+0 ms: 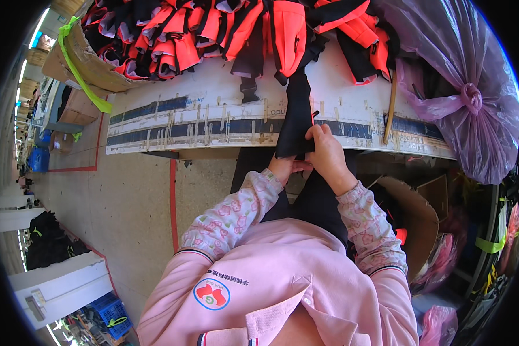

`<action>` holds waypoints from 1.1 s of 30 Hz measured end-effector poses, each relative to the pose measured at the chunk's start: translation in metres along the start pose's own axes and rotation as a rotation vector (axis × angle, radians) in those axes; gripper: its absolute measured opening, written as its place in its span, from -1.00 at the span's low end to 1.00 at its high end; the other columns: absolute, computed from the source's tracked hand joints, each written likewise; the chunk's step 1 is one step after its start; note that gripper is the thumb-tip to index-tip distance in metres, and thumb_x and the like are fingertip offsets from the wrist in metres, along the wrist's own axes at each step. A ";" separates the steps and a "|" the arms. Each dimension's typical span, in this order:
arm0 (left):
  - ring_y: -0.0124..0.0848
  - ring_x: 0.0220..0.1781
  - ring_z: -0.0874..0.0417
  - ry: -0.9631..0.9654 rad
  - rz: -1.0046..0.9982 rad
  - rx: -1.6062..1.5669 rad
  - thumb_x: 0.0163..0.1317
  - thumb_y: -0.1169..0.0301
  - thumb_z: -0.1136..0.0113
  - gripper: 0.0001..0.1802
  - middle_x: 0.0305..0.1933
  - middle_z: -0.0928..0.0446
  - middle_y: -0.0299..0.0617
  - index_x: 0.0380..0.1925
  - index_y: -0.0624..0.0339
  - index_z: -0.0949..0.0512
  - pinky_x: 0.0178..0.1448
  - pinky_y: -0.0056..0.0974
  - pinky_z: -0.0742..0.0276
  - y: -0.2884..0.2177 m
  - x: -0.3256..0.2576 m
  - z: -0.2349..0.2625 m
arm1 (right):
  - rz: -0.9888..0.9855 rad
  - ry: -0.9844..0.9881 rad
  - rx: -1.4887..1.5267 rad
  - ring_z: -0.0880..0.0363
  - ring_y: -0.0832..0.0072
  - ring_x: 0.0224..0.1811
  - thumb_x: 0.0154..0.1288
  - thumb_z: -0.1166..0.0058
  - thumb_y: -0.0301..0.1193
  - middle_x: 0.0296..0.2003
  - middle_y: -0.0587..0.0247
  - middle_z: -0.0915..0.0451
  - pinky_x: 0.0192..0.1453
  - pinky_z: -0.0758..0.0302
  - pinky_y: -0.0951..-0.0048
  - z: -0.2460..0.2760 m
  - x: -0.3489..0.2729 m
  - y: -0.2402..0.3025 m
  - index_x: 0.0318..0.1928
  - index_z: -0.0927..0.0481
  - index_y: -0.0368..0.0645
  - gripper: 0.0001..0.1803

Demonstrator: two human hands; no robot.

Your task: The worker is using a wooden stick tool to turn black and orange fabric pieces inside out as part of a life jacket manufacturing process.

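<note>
A black fabric piece (pixel 294 112) hangs over the table's front edge, with its far end beside an orange-and-black piece (pixel 288 37). My right hand (pixel 327 151) pinches its lower right edge between thumb and fingers. Beneath its near end, my left hand (pixel 284 168) is closed on the fabric from below, its fingers partly covered by the cloth. A small dark tip (pixel 315 114) with a bit of orange shows just above my right fingers; its kind is too small to tell. Both forearms wear flowered sleeve covers.
Orange-and-black fabric pieces (pixel 176 49) are heaped at the back, beside a cardboard box (pixel 98 60). The white table (pixel 213 109) carries worn tape strips. At right sit a tied purple plastic bag (pixel 473 101) and, below, an open carton (pixel 406 207). A wooden stick (pixel 391 109) lies near the edge.
</note>
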State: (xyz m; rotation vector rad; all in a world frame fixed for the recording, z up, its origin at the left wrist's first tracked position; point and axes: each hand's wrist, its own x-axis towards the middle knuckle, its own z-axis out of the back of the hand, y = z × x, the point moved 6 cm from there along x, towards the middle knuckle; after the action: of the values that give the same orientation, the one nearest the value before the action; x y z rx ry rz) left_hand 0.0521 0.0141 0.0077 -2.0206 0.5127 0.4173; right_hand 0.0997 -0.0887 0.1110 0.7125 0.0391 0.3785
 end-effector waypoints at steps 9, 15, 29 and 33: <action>-0.30 -0.24 -0.64 0.014 0.030 -0.069 0.35 0.10 0.13 -0.59 -0.09 -0.54 -0.22 0.07 0.07 -0.36 -0.12 -0.19 -0.58 0.014 0.009 0.003 | 0.063 0.018 -0.299 -0.52 0.20 -0.37 -0.06 -0.01 -0.60 -0.33 0.18 -0.42 -0.24 -0.40 0.23 -0.013 0.004 0.004 -0.30 -0.39 -0.08 -0.75; -0.34 -0.26 -0.64 -0.025 -0.037 -0.092 0.37 0.14 0.17 -0.63 -0.13 -0.54 -0.21 0.04 0.08 -0.38 -0.12 -0.23 -0.59 0.000 0.005 -0.005 | 0.097 0.106 -0.263 -0.52 0.14 -0.33 -0.03 -0.14 -0.43 -0.29 0.12 -0.45 -0.18 -0.41 0.17 0.009 0.005 0.007 -0.24 -0.42 -0.12 -0.71; -0.30 -0.28 -0.64 0.102 0.007 0.011 0.34 0.10 0.13 -0.57 -0.32 -0.57 -0.11 -0.13 0.27 -0.46 -0.10 -0.19 -0.60 0.004 0.005 -0.017 | 0.265 -0.118 -0.403 -0.01 0.11 0.38 0.20 0.13 0.10 0.29 -0.11 -0.12 0.39 0.04 0.09 -0.028 0.051 -0.008 0.27 -0.11 -0.36 -0.14; -0.26 -0.25 -0.64 0.171 -0.028 0.037 0.34 0.09 0.12 -0.56 -0.30 -0.56 -0.08 -0.14 0.28 -0.46 -0.10 -0.17 -0.60 0.013 0.006 -0.003 | 0.181 -0.006 -0.440 -0.06 0.13 0.36 0.20 0.11 0.09 0.27 -0.08 -0.17 0.36 0.01 0.01 -0.025 0.066 0.002 0.27 -0.16 -0.27 -0.19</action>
State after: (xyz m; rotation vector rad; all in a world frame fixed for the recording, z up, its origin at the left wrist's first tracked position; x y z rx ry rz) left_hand 0.0510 0.0049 -0.0035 -2.0355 0.5915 0.2173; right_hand 0.1561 -0.0485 0.0993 0.2819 -0.1130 0.5370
